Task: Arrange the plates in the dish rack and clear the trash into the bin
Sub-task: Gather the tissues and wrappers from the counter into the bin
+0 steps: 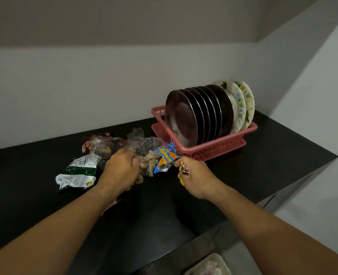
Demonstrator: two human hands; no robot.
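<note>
A pink dish rack stands on the black counter and holds several steel plates upright, with two patterned white plates behind them. A heap of trash lies left of the rack: clear plastic, a brownish crumpled wad, a blue and orange wrapper, a green and white packet and a dark red wrapper. My left hand is closed on the brownish wad and plastic. My right hand grips a small yellow wrapper.
The counter's right edge drops off past the rack. At the bottom right, below the counter's front edge, a pale container with scraps in it shows partly. White walls enclose the back and right side.
</note>
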